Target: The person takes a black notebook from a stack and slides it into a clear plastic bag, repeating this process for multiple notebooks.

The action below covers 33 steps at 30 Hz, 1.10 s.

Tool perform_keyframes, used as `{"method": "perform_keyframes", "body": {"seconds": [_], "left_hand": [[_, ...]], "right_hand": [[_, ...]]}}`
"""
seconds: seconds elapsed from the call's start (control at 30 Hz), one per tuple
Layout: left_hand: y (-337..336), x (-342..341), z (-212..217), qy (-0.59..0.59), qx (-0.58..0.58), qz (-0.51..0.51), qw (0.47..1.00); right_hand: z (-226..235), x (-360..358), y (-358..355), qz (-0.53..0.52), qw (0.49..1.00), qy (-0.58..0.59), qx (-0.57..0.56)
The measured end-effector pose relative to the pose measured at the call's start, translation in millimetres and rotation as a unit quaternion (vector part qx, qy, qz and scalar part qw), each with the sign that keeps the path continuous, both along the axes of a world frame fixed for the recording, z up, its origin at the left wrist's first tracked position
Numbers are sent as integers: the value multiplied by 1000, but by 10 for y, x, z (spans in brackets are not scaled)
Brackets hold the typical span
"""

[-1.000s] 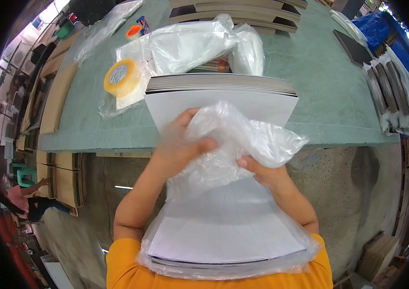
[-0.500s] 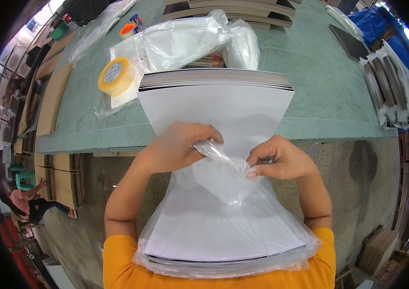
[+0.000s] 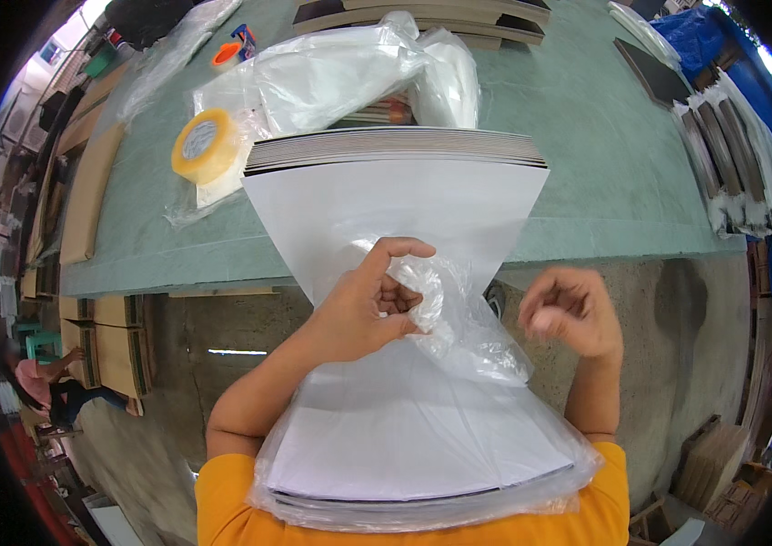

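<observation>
A stack of white-faced sheets or boards [image 3: 386, 205], its many layered edges showing at the top, spans from the table edge toward my chest. Clear plastic [image 3: 495, 359] covers its lower part and bunches up in the middle. My left hand [image 3: 358, 305] is over the stack, thumb and forefinger spread around the crumpled film, the other fingers curled. The film touches or nearly touches its thumb; I see no firm grip. Off to the right of the film, my right hand [image 3: 577, 309] hangs slightly blurred, fingers bent and apart, with nothing visible in it.
On the green table [image 3: 577, 146] lie a yellowish tape roll [image 3: 201, 146], folded plastic bags [image 3: 331, 82] and an orange-and-blue tool [image 3: 229, 55]. Boards [image 3: 422, 14] are stacked at the back. Plastic-wrapped panels [image 3: 731, 155] stand at right. A person [image 3: 58, 387] sits at far left.
My right hand has let go of the plastic and moved right. My left hand's pinch has opened, and the twisted film has spread out and drooped to the right.
</observation>
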State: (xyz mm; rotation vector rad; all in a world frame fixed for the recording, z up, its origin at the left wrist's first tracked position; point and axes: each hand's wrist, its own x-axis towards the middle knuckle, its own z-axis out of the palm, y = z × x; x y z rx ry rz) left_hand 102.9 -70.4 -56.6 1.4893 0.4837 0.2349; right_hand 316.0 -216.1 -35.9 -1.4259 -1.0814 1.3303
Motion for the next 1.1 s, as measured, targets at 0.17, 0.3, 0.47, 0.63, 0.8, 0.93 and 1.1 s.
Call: {"method": "perform_keyframes", "body": {"seconds": [0.17, 0.3, 0.47, 0.63, 0.8, 0.93, 1.1], "left_hand": [[-27, 56, -26, -16, -2, -61, 998], [-2, 10, 57, -21, 89, -80, 993], [-136, 173, 226, 46, 215, -62, 974], [157, -361, -206, 53, 274, 48, 959], [786, -1652, -604, 168, 352, 461, 797], [715, -1377, -234, -171, 134, 467, 857], [99, -204, 285, -111, 244, -61, 961]], "right_hand": [[-347, 34, 167, 9, 998, -61, 24], [-373, 10, 284, 87, 992, 72, -51], [-288, -257, 371, 9, 976, 217, -35], [-547, 148, 78, -130, 922, 354, 87], [-660, 262, -220, -208, 922, 324, -50], [-694, -87, -139, -39, 914, 396, -76], [-122, -466, 213, 28, 949, 313, -13]]}}
